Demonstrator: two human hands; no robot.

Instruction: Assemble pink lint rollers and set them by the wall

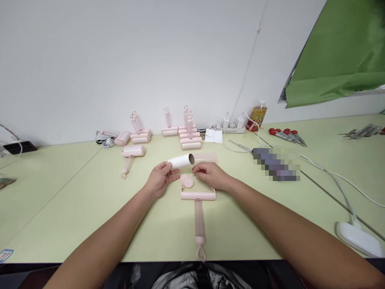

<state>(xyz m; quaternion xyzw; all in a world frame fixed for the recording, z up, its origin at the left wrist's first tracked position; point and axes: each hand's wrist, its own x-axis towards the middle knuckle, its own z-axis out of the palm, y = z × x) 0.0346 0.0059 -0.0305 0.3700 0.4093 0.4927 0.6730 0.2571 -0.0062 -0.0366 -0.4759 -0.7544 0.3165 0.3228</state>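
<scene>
Left hand: fingers clamped on white roll, frame centre, above surface. Right hand: fingers curled, grip unclear, touching pink roller frame. Pink end caps between hands. Advice: keep roll level, align with frame.

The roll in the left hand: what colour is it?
White, with a darker hollow end; the roll shows best in the head view, held by the left hand.

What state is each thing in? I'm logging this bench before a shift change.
Left hand: holds the white paper roll, lifted and level.
Right hand: fingers curled, resting on the pink plastic roller frame.
Roller frame: flat on the table, holding no roll.
Two round pink caps: loose, lying inside the frame.
</scene>
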